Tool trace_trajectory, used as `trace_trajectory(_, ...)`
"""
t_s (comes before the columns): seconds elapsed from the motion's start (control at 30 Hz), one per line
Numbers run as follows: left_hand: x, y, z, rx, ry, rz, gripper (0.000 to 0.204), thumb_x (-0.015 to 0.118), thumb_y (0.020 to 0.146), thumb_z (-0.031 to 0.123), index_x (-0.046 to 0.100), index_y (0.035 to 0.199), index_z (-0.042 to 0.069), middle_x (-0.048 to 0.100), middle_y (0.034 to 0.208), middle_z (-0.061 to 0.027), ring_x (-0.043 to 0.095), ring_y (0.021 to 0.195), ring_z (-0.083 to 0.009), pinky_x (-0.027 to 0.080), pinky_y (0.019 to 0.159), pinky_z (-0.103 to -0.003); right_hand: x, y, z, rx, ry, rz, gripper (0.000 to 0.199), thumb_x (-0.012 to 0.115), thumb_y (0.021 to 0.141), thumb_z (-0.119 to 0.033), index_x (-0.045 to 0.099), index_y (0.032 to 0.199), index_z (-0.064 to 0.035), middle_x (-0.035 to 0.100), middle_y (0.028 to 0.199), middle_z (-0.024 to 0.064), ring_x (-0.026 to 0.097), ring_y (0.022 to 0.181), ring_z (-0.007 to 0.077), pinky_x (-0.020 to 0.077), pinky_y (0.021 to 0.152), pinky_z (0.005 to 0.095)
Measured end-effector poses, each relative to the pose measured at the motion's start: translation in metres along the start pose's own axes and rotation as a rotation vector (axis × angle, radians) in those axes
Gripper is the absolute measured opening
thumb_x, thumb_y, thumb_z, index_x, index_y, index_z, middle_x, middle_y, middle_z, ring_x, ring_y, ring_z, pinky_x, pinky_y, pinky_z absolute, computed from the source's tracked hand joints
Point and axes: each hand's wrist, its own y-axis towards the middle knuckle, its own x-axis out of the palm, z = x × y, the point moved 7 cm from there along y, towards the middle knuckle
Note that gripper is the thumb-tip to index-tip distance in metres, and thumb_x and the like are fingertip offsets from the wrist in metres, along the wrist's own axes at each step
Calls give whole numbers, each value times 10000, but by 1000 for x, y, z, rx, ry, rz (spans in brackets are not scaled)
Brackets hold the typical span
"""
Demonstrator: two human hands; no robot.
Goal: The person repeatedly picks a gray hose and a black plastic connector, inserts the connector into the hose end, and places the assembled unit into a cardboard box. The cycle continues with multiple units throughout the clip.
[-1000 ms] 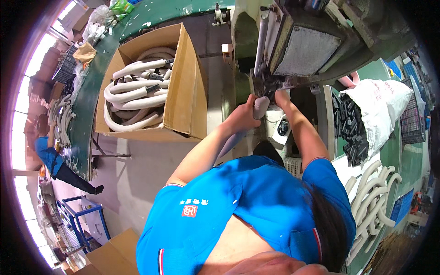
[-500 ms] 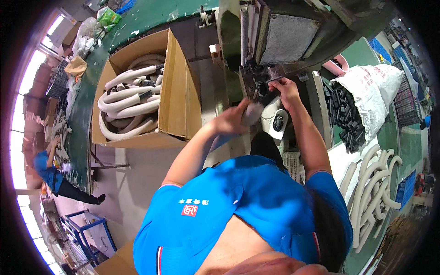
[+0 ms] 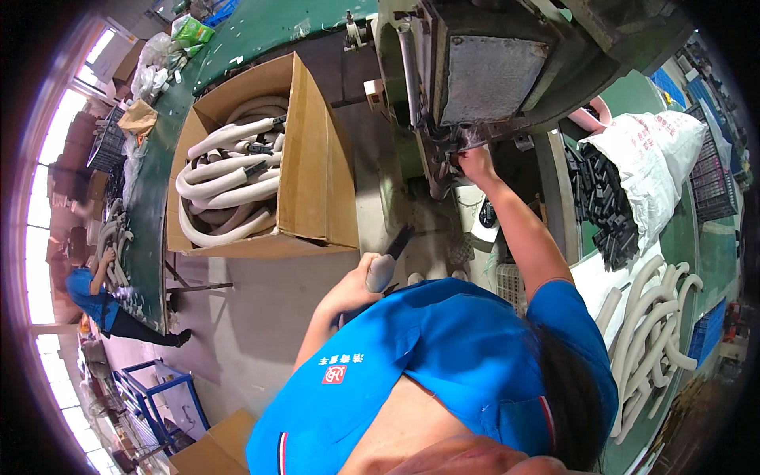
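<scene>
While left fingers (image 3: 366, 262) clasp a pale, rounded tube (image 3: 381, 274), right fingers' (image 3: 469, 161) state is unclear.

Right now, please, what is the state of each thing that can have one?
Left hand: closed around pale tube
Pale tube: held, black end showing
Right hand: at machine, grip unclear
Cardboard box: open, holding tubes
White sack: open, black pieces at its mouth

The left hand (image 3: 352, 286) has carried the tube (image 3: 381, 273) from beside the machine (image 3: 492, 81) to well apart from it, leftward.
</scene>
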Motion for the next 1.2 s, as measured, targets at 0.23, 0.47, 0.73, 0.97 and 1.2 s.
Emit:
trace_trajectory(0.23, 19, -3, 4, -92, -33, 68, 793, 733, 620, 190, 331, 1298, 108, 544, 1141, -225, 533, 1086, -345, 419, 897, -380, 23, -8, 21, 107, 325, -331, 150, 524, 757, -20, 598, 883, 14, 627, 720, 175, 640, 686, 276, 477, 539, 366)
trace_trajectory(0.47, 26, -9, 37, -130, -28, 179, 783, 742, 634, 280, 359, 1291, 96, 567, 1115, -206, 553, 1065, -310, 419, 898, -373, 34, -4, 6, -294, -418, -406, 80, 619, 735, -33, 591, 806, -10, 647, 744, 165, 651, 771, 294, 513, 638, 375)
trace_trajectory(0.73, 34, -11, 38, -146, 6, 312, 696, 707, 691, 328, 394, 1258, 72, 595, 1065, -226, 579, 1039, -345, 437, 871, -384, 31, 5, -2, -259, -523, -368, 136, 626, 745, -48, 631, 876, -84, 653, 932, 129, 638, 887, 296, 528, 699, 374)
trace_trajectory(0.97, 49, -14, 18, -125, -28, 325, 711, 710, 697, 314, 370, 1265, 56, 575, 1094, -206, 572, 1035, -320, 432, 875, -372, 36, 23, 22, -25, 12, -224, 313, 580, 828, -221, 557, 1097, -63, 644, 1047, 114, 602, 978, 324, 470, 863, 385)
trace_trajectory(1.2, 59, -6, 12, -113, -7, 272, 759, 734, 662, 271, 350, 1281, 57, 555, 1132, -207, 550, 1070, -306, 420, 897, -375, 108, 38, 56, -181, -386, -609, 247, 585, 790, -148, 623, 1002, -27, 605, 1137, 152, 579, 1035, 328, 459, 885, 370)
